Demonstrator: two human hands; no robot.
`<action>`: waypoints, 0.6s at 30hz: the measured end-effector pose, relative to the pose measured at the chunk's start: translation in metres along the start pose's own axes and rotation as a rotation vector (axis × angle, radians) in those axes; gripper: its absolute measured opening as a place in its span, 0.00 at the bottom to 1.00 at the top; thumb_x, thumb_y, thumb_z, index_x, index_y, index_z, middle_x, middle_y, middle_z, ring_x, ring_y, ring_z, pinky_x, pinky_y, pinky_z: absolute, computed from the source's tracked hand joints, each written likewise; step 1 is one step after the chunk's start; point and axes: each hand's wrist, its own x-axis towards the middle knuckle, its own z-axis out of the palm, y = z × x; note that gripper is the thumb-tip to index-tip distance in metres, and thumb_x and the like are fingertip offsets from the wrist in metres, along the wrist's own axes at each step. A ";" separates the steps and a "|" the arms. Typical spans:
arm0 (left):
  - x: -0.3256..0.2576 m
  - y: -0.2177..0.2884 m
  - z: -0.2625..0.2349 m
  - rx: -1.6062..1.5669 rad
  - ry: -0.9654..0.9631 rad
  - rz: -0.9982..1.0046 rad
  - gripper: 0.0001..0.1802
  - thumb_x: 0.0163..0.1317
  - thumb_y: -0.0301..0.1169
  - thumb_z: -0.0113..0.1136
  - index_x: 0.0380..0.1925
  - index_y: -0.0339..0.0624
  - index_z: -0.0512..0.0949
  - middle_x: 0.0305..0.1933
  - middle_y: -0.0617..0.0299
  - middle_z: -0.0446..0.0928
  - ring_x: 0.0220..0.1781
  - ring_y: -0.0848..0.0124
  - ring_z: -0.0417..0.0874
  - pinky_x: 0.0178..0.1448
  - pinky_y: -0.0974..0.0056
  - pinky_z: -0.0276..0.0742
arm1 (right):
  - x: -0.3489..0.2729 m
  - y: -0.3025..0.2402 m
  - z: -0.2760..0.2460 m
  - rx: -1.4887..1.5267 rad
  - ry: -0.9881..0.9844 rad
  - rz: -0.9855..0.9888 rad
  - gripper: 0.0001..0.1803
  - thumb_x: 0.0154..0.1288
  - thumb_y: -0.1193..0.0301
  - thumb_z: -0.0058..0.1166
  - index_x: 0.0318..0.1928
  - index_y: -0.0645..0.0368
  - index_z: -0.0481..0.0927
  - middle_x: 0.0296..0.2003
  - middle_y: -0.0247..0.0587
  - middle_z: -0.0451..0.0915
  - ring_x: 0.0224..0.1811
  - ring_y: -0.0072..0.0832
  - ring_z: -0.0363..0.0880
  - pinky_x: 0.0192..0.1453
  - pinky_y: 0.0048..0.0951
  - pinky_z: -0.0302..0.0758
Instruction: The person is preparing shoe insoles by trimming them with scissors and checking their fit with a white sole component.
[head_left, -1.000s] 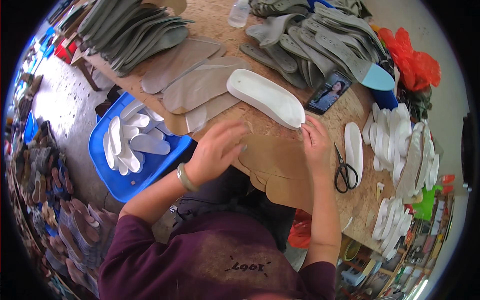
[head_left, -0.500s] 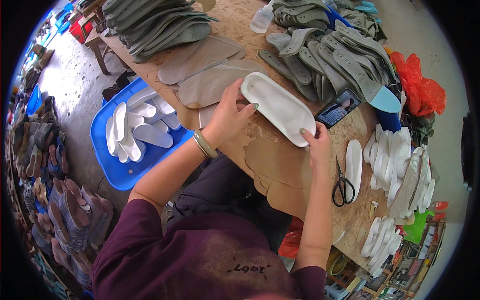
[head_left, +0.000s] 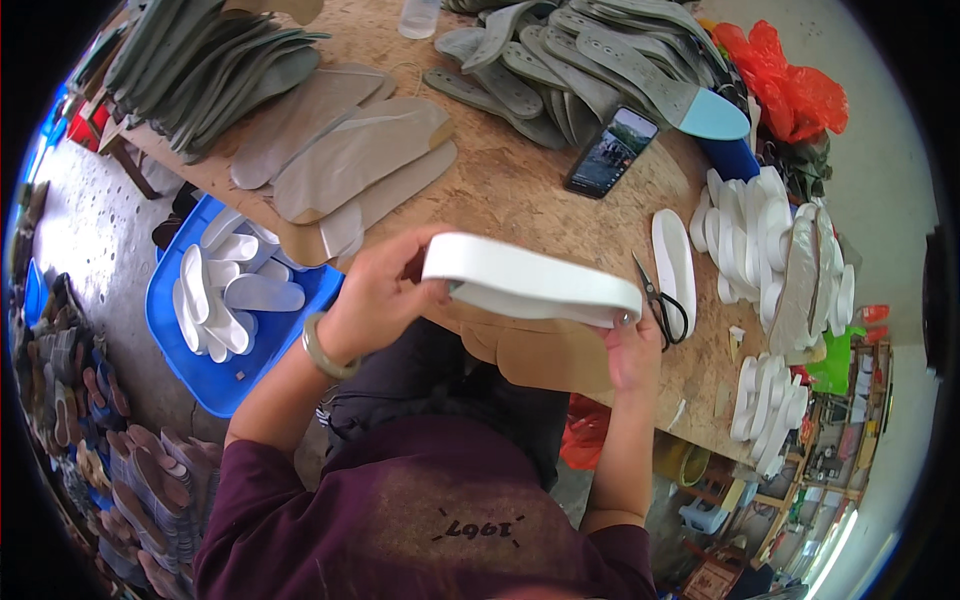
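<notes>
Between my two hands I hold a white shoe sole, turned on edge so its thick side wall faces up. My left hand, with a bangle at the wrist, is closed round its left end. At the other end my right hand pinches it, thumb nail showing. Below the sole, brown insole-shaped sheets lie at the table's near edge. Black-handled scissors rest to the right of my right hand, against another white sole. The underside of the held sole is mostly hidden.
A phone with a lit screen lies beyond the sole. Grey insoles are heaped behind it, and more stand stacked at far left. White soles line the right side. A blue tub of white soles stands left of the table.
The white sole has been tipped from showing its hollow inside to showing its side wall, and brought nearer to me. The whole view has shifted, with table things now further left.
</notes>
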 end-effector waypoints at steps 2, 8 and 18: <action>-0.011 -0.002 0.004 0.151 -0.080 0.132 0.28 0.57 0.19 0.63 0.60 0.38 0.74 0.50 0.55 0.82 0.46 0.69 0.85 0.48 0.67 0.83 | -0.022 -0.001 -0.007 0.075 -0.044 0.076 0.27 0.69 0.65 0.62 0.64 0.64 0.72 0.58 0.50 0.78 0.58 0.39 0.80 0.57 0.49 0.83; -0.027 -0.003 0.010 0.290 -0.254 0.353 0.28 0.54 0.19 0.64 0.57 0.36 0.73 0.53 0.50 0.80 0.52 0.54 0.84 0.55 0.60 0.80 | -0.071 -0.004 0.009 0.532 -0.069 0.256 0.51 0.53 0.65 0.74 0.73 0.62 0.59 0.70 0.66 0.63 0.68 0.50 0.72 0.71 0.46 0.71; -0.044 -0.014 0.006 0.269 -0.129 0.659 0.24 0.52 0.26 0.73 0.49 0.39 0.74 0.51 0.45 0.79 0.45 0.54 0.85 0.46 0.57 0.83 | -0.104 -0.011 0.024 0.500 -0.256 0.189 0.59 0.50 0.78 0.72 0.78 0.58 0.49 0.68 0.62 0.69 0.72 0.50 0.68 0.75 0.51 0.64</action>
